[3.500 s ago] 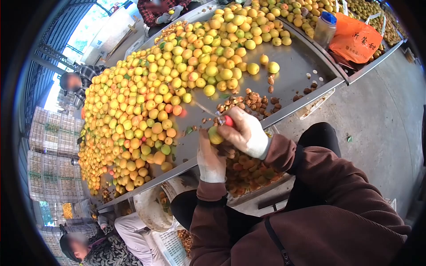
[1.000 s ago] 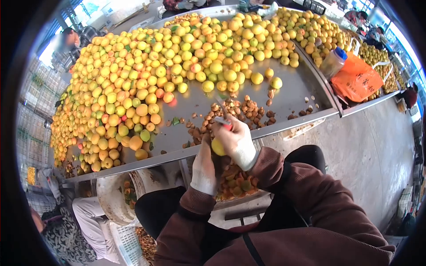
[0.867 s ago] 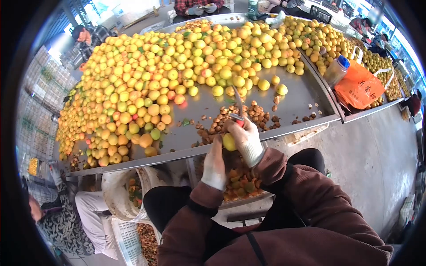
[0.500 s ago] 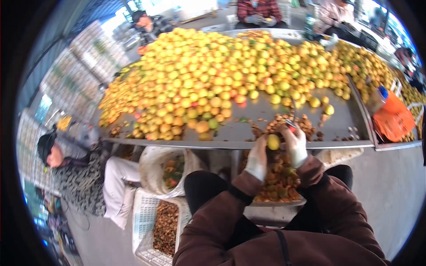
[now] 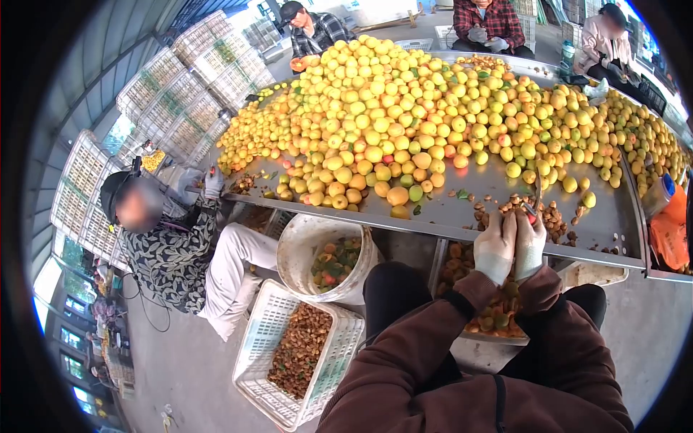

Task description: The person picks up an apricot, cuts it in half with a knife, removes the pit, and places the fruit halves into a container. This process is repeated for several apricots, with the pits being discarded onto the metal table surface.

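- Two hands close together at the near edge of one steel table (image 5: 462,213): left hand (image 5: 497,247) and right hand (image 5: 530,242), fingertips about touching.
- One knife (image 5: 538,192), red handle gripped in the closed right hand, blade pointing away over the table.
- Left hand has its fingers curled in, but can't tell if it's got anything in there.
- Way too many yellow fruits (image 5: 375,123) to count, one big heap beyond both hands and off to their left.
- Dozens of brown pits (image 5: 554,220) or so, loose on the steel right around and past the hands.
- One bin of cut fruit (image 5: 498,317) directly below the hands.
- One white bucket (image 5: 292,252) left of the left hand, one white crate (image 5: 249,346) of brown pits lower left.
- One orange bag (image 5: 671,234) and one blue-lidded jar (image 5: 658,196), well right of the right hand.
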Demonstrator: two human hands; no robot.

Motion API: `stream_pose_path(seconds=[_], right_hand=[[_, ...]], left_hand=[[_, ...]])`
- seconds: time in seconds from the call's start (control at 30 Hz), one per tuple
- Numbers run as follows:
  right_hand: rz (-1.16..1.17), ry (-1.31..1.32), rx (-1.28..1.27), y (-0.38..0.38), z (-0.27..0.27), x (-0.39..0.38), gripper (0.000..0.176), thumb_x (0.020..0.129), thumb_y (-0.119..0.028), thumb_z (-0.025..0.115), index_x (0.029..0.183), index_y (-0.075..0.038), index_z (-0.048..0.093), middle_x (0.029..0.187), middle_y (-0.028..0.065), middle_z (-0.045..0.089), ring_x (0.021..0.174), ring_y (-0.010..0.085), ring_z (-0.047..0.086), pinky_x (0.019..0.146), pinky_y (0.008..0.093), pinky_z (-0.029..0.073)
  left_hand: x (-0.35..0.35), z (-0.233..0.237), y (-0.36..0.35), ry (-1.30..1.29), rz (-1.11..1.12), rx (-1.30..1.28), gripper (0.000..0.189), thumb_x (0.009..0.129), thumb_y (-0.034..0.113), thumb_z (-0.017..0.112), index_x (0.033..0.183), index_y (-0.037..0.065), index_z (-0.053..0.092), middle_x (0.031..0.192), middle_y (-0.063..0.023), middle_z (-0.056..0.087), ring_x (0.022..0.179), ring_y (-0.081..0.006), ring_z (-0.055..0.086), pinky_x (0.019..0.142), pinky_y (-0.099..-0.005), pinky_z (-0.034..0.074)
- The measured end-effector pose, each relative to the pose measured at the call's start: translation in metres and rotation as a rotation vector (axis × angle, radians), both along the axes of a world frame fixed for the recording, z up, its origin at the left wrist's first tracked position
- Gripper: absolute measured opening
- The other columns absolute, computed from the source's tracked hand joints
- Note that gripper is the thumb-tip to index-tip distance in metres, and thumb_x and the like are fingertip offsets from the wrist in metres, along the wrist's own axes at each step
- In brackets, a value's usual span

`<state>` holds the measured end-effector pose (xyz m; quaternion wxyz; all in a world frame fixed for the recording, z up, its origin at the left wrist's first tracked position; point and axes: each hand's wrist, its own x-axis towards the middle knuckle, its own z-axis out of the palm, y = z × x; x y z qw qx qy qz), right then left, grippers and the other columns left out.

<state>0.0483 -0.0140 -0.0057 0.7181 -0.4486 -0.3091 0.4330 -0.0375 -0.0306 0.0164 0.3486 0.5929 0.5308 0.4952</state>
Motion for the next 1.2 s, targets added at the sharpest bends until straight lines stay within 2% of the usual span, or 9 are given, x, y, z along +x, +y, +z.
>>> stream_pose_path(seconds=[0.3, 0.37, 0.6, 0.7, 0.83, 0.87, 0.93, 1.0, 1.2], right_hand=[[-0.003, -0.273, 0.023, -0.013, 0.026, -0.008, 0.008, 0.088, -0.005, 0.054, 0.081, -0.002, 0.051, 0.070, -0.0011, 0.049, 0.067, 0.0054, 0.042, 0.058, 0.0227, 0.038], [-0.004, -0.437, 0.036, -0.019, 0.023, -0.005, 0.010, 0.086, -0.006, 0.055, 0.079, -0.002, 0.050, 0.068, 0.0025, 0.048, 0.065, 0.0086, 0.042, 0.057, 0.0257, 0.039], [0.049, -1.008, 0.154, -0.039, 0.037, -0.011, 0.012, 0.067, -0.004, 0.059, 0.072, -0.002, 0.048, 0.065, 0.0131, 0.047, 0.061, 0.0356, 0.050, 0.054, 0.0383, 0.042], [0.223, -1.263, 0.495, -0.048, 0.029, -0.023, 0.021, 0.056, -0.006, 0.066, 0.069, -0.009, 0.050, 0.067, 0.0095, 0.050, 0.061, 0.0314, 0.054, 0.051, 0.0418, 0.043], [0.249, -1.118, 0.430, -0.038, 0.023, -0.023, 0.017, 0.061, -0.007, 0.066, 0.070, -0.008, 0.052, 0.068, 0.0093, 0.051, 0.060, 0.0298, 0.054, 0.052, 0.0396, 0.045], [0.248, -1.054, 0.390, -0.032, 0.029, -0.017, 0.015, 0.065, -0.006, 0.066, 0.072, -0.007, 0.052, 0.068, 0.0088, 0.052, 0.059, 0.0255, 0.055, 0.053, 0.0367, 0.046], [0.258, -0.523, 0.023, -0.027, 0.040, -0.011, 0.007, 0.079, -0.005, 0.063, 0.082, -0.003, 0.056, 0.072, 0.0035, 0.055, 0.065, 0.0111, 0.051, 0.058, 0.0274, 0.045], [0.259, -0.295, -0.117, -0.022, 0.060, -0.003, 0.010, 0.088, -0.007, 0.060, 0.095, 0.000, 0.059, 0.078, -0.0010, 0.057, 0.072, 0.0034, 0.045, 0.063, 0.0210, 0.043], [0.305, -0.246, -0.085, -0.032, 0.046, -0.006, 0.021, 0.089, -0.017, 0.059, 0.099, 0.001, 0.058, 0.083, 0.0000, 0.059, 0.077, 0.0059, 0.053, 0.067, 0.0228, 0.046]], left_hand=[[0.005, -0.035, 0.002, 0.175, 0.006, 0.262, 0.024, 0.096, 0.015, 0.050, 0.115, 0.002, 0.055, 0.107, -0.0177, 0.060, 0.096, -0.0336, 0.061, 0.078, -0.0368, 0.051], [0.002, -0.040, -0.002, -0.589, -0.192, -0.139, 0.026, 0.098, 0.019, 0.049, 0.116, 0.001, 0.056, 0.105, -0.0121, 0.061, 0.095, -0.0248, 0.062, 0.084, -0.0318, 0.049], [-0.025, -0.043, -0.020, -1.208, -0.303, -0.831, 0.026, 0.100, 0.023, 0.048, 0.114, 0.004, 0.058, 0.105, -0.0051, 0.062, 0.096, -0.0150, 0.061, 0.086, -0.0290, 0.050], [-0.042, -0.185, -0.051, -1.520, -0.637, -0.713, 0.032, 0.102, 0.028, 0.042, 0.125, 0.008, 0.051, 0.120, -0.0051, 0.056, 0.113, -0.0158, 0.055, 0.098, -0.0321, 0.045], [-0.052, -0.119, -0.049, -1.679, -0.387, -1.149, 0.033, 0.099, 0.027, 0.048, 0.123, 0.005, 0.052, 0.113, -0.0067, 0.059, 0.103, -0.0173, 0.060, 0.094, -0.0317, 0.049], [-0.047, -0.107, -0.034, -1.459, -0.723, -0.753, 0.036, 0.100, 0.032, 0.046, 0.124, 0.006, 0.052, 0.115, -0.0070, 0.059, 0.105, -0.0190, 0.060, 0.096, -0.0320, 0.047], [-0.048, -0.029, -0.012, -1.225, -0.416, -0.945, 0.037, 0.100, 0.040, 0.045, 0.115, 0.009, 0.057, 0.104, -0.0048, 0.063, 0.094, -0.0152, 0.063, 0.084, -0.0314, 0.053], [-0.065, -0.031, 0.002, -1.112, -0.570, -0.877, 0.038, 0.102, 0.043, 0.037, 0.106, 0.010, 0.057, 0.084, -0.0022, 0.059, 0.070, -0.0107, 0.057, 0.060, -0.0263, 0.047], [-0.058, -0.027, 0.001, -1.186, -0.455, -0.862, 0.044, 0.101, 0.049, 0.035, 0.104, 0.010, 0.055, 0.081, -0.0029, 0.057, 0.066, -0.0123, 0.052, 0.059, -0.0288, 0.043]])
